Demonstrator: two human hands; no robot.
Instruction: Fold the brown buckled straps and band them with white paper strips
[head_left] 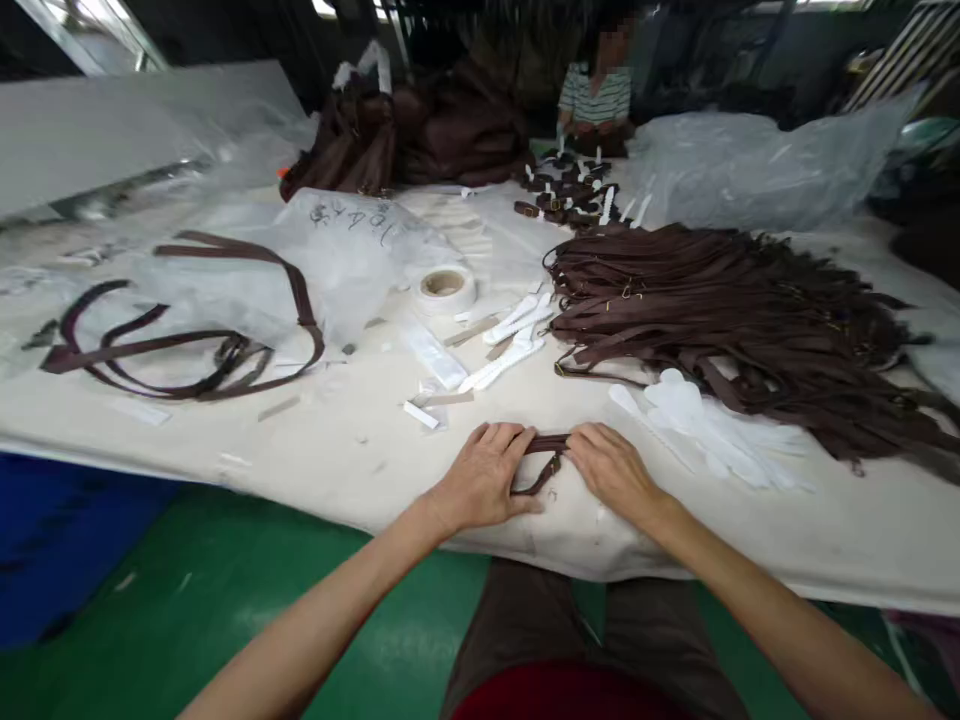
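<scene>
Head view: your left hand [486, 474] and right hand [611, 470] pinch the brown strap [548, 443]; loosen, and it might spring open.

"Where can the left hand [487, 475] pass?"
"Leftward along the front of the tabletop [315, 455]; only small scraps [236, 460] lie there."
"And the right hand [611, 465]?"
"White pieces [697, 425] block its forward right, with the strap pile [712, 310] behind them."
</scene>
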